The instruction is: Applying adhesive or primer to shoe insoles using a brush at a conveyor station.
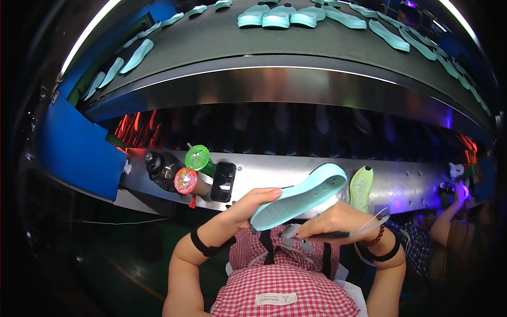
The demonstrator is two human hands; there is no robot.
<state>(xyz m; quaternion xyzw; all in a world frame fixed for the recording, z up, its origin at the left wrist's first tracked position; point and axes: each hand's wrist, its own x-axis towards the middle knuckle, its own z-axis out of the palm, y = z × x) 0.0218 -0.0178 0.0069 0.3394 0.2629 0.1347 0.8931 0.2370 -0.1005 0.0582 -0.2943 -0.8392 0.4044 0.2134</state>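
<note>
The left hand (254,205) is clamped on the lower end of a pale-blue sole (297,199), its long axis slanting up rightward over the tabletop (260,170). Just below, the right hand (336,221) grips what seems a brush (290,231); farther right lies a green sole (362,189).

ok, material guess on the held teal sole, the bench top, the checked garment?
Teal sole: probably moulded foam or rubber, low-sheen; grooves inside.
Bench top: likely metal, silvery with bright reflections.
Checked garment: apparently cloth, matte, soft folds; fibre unclear.
</note>
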